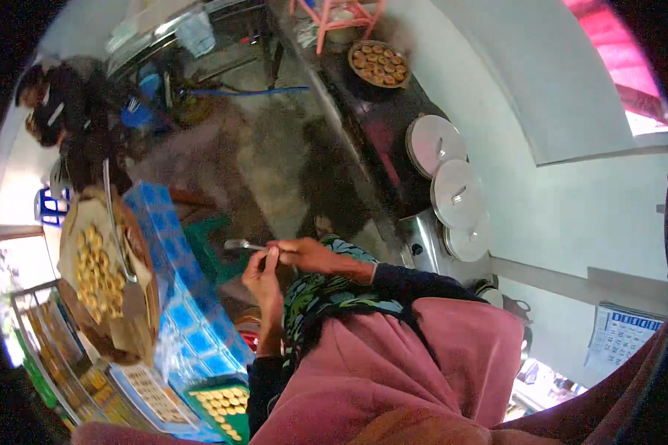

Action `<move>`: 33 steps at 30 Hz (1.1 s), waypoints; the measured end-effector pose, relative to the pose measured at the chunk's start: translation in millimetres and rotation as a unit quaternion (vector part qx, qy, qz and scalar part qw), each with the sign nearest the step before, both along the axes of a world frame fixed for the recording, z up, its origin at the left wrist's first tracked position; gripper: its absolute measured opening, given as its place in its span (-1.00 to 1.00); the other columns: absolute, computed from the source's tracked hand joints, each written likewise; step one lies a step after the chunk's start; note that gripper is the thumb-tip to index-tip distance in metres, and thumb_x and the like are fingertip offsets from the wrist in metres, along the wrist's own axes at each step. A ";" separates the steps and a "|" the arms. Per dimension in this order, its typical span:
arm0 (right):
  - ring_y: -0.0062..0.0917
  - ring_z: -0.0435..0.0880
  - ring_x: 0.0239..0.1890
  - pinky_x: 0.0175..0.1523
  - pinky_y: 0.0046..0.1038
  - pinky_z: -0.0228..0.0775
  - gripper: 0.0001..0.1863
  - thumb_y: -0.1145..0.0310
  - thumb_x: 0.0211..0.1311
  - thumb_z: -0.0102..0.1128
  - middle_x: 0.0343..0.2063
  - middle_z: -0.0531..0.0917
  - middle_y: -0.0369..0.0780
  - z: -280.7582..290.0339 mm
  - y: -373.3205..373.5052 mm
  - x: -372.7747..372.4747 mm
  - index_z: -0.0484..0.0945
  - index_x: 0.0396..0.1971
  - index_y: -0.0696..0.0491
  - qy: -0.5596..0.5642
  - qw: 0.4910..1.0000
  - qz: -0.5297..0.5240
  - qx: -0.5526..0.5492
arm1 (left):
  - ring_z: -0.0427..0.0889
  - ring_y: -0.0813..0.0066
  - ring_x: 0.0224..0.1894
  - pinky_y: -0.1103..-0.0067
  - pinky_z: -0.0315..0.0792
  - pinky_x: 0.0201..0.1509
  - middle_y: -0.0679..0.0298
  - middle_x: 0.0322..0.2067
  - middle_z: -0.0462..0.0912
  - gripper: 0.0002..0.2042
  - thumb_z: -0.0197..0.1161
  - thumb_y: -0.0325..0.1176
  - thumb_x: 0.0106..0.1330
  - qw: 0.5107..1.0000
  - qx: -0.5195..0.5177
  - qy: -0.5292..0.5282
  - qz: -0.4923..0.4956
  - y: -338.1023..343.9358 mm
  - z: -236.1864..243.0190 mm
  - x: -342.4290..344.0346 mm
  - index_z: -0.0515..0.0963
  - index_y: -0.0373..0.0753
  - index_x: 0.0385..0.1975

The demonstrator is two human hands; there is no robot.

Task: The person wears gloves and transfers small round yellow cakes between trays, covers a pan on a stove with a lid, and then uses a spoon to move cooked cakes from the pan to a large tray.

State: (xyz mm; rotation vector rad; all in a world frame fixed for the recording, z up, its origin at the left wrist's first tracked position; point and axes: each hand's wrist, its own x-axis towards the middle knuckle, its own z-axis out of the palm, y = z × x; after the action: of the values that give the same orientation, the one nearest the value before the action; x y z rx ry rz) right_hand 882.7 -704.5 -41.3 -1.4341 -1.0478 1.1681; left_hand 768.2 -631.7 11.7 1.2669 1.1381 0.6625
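Near the middle of the view my right hand [309, 256] holds a small metal utensil [239, 244], spoon-like, its flat end pointing left. My left hand [261, 276] is just below, its fingers closed at the utensil's handle, touching my right hand. To my left, a round wooden board with paper [126, 319] bears several small golden dough pieces [96, 271] and a long metal strip or utensil [131, 273]. Below it, a green tray [209, 426] holds rows of pale round pieces [219, 403] beside a blue tiled counter [193, 311].
On the dark counter at right stand a pan of browned round items [378, 64] and several lidded containers [453, 194], with a pink stool [330, 15] behind. A person in dark clothes [82, 126] is at upper left. A glass display case [48, 348] is at lower left.
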 end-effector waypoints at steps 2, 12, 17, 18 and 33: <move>-0.63 0.47 -0.35 -0.25 -0.56 0.32 -0.56 0.22 0.22 -0.01 -0.36 0.56 -0.28 -8.0 -12.6 48.8 0.35 0.03 0.14 0.033 0.992 -0.121 -0.019 | 0.45 0.69 -0.46 0.67 0.36 -0.39 0.38 -0.50 0.56 -0.91 0.22 -0.44 0.14 0.994 -0.049 -0.096 -0.007 -0.6 -17.9 52.6 0.57 -0.32 -0.45; -0.78 0.24 -0.74 -0.68 -0.69 0.03 -0.67 0.26 0.20 0.02 -0.64 0.46 -0.38 -12.0 -38.7 281.6 0.47 -0.08 0.08 0.137 0.819 -0.550 -0.091 | 0.20 0.70 -0.81 0.56 0.12 -0.73 0.38 -0.86 0.27 -0.66 0.07 -0.11 0.26 0.963 -0.142 0.062 -0.220 60.4 -53.0 237.8 0.58 -0.27 -0.54; -0.71 0.45 -0.54 -0.48 -0.64 0.26 -0.71 0.37 0.12 0.09 -0.57 0.54 -0.33 -71.0 -31.9 371.4 0.52 -0.17 0.16 0.023 0.793 -0.604 -0.071 | 0.33 0.57 -0.72 0.48 0.29 -0.59 0.33 -0.76 0.37 -0.65 0.05 -0.07 0.25 0.941 -0.126 0.049 -0.311 108.1 -89.7 351.6 0.55 -0.28 -0.39; -0.71 0.45 -0.53 -0.47 -0.64 0.27 -0.71 0.36 0.12 0.09 -0.57 0.54 -0.33 -71.1 -19.6 384.2 0.52 -0.17 0.15 0.035 0.788 -0.613 -0.056 | 0.38 0.52 -0.69 0.46 0.34 -0.54 0.32 -0.72 0.42 -0.66 0.05 -0.08 0.25 0.941 -0.089 0.043 -0.323 121.7 -97.3 375.8 0.54 -0.28 -0.34; -0.46 0.55 -0.60 -0.49 -0.47 0.38 -0.77 0.31 0.09 0.14 -0.59 0.59 -0.21 -121.9 91.4 566.9 0.53 -0.28 0.10 -0.166 0.705 -0.670 -0.166 | -0.58 -0.42 0.20 -0.25 -0.33 0.07 -0.30 0.20 -0.21 -0.60 0.14 -0.24 0.14 0.729 0.426 0.190 -0.501 173.9 -180.1 682.8 0.40 -0.20 -0.01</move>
State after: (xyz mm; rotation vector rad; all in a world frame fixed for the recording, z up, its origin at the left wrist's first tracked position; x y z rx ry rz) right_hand 1449.6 -613.1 -163.2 -2.0949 0.2184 -0.0338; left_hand 1451.0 -457.9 -168.4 2.6032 0.2130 0.0236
